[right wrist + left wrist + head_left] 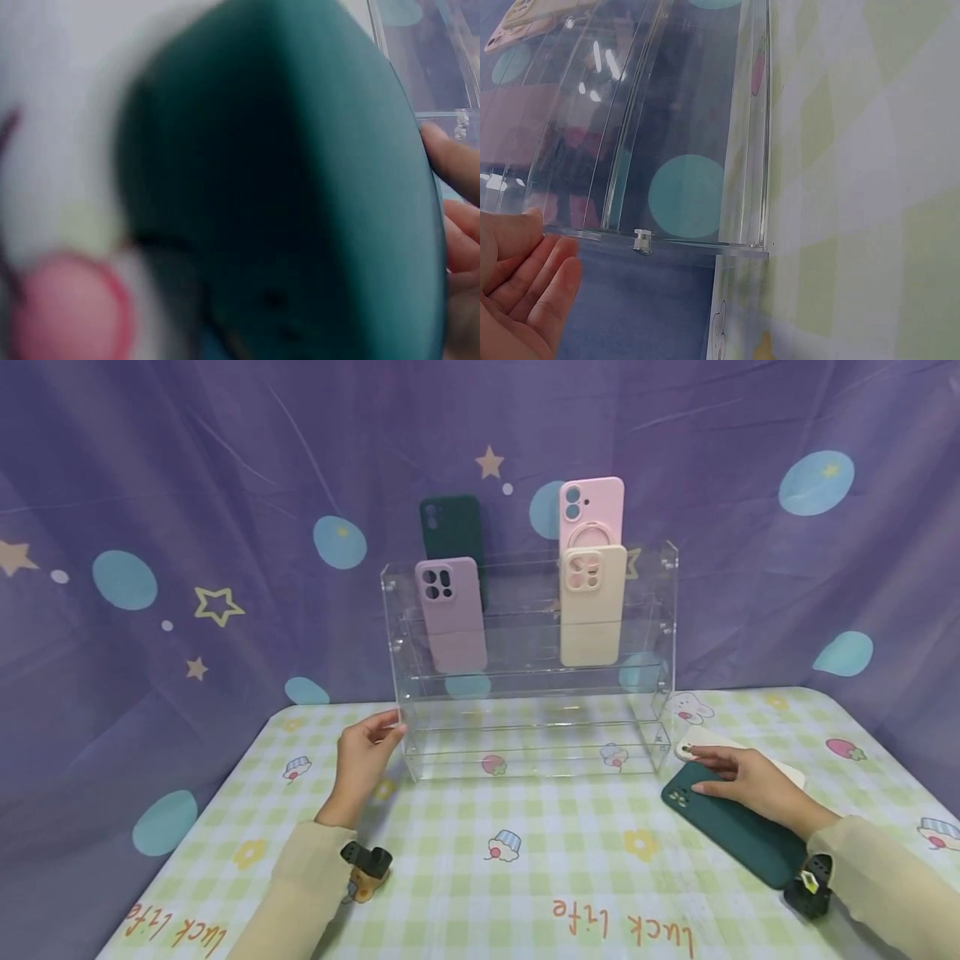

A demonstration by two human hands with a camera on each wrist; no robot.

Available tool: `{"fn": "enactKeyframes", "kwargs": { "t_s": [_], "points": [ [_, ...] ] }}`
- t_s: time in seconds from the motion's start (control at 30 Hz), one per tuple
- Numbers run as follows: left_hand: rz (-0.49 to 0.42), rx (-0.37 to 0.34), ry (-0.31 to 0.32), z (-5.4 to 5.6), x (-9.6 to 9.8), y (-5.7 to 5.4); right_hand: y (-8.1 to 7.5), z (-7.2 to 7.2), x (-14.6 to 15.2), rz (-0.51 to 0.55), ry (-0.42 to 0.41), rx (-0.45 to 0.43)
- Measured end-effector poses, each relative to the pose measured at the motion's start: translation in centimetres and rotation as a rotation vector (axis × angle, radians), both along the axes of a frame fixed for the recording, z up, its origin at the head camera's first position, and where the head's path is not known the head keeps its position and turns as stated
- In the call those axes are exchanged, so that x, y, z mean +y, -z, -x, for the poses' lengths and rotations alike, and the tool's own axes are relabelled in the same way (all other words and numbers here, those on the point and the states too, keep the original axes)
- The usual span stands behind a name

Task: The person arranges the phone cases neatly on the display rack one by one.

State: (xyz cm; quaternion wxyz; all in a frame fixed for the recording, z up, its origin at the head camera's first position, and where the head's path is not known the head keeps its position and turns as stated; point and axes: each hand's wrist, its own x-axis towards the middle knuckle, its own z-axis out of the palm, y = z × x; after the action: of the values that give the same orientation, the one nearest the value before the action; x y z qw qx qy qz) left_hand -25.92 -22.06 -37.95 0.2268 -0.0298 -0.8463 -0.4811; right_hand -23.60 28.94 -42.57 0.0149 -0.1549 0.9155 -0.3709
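Note:
A clear acrylic display stand (536, 681) with tiers stands at the table's middle back. My left hand (367, 756) is at its left side panel; in the left wrist view the thumb (517, 232) and fingers pinch the panel's edge. At the right, my right hand (750, 781) grips a dark green phone case (738, 827) by its edge, thumb on the face near the camera holes. The case (367, 180) fills much of the right wrist view, blurred. Behind it lies a white phone case (787, 770), partly hidden by the hand.
Upright on the stand are a lilac case (453, 627), a cream case (592, 627), a pink case (596, 510) and another dark green case (453, 527). A checked cloth (450, 893) covers the table. A purple curtain (225, 468) hangs behind.

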Motion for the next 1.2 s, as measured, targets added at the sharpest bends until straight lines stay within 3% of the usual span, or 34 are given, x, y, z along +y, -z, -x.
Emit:
{"fn": "enactKeyframes", "kwargs": {
  "t_s": [0.17,0.47,0.73,0.93,1.2],
  "points": [
    [-0.014,0.064,0.027,-0.1,0.0,0.2,-0.7,-0.4,0.0,0.050,0.028,-0.065],
    [0.030,-0.044,-0.014,0.2,-0.1,0.0,-3.1,-1.2,-0.4,0.112,0.037,-0.155],
    [0.028,-0.045,-0.013,0.2,-0.1,-0.1,-5.7,-1.4,-2.7,0.164,0.008,-0.185],
    [0.020,-0.050,-0.013,0.1,-0.1,-0.1,-8.6,-1.5,-6.0,0.177,0.027,-0.114],
    [0.021,-0.059,-0.015,-0.1,-0.1,-0.2,-12.1,-1.1,-11.1,0.315,0.094,0.013]
  ]
}}
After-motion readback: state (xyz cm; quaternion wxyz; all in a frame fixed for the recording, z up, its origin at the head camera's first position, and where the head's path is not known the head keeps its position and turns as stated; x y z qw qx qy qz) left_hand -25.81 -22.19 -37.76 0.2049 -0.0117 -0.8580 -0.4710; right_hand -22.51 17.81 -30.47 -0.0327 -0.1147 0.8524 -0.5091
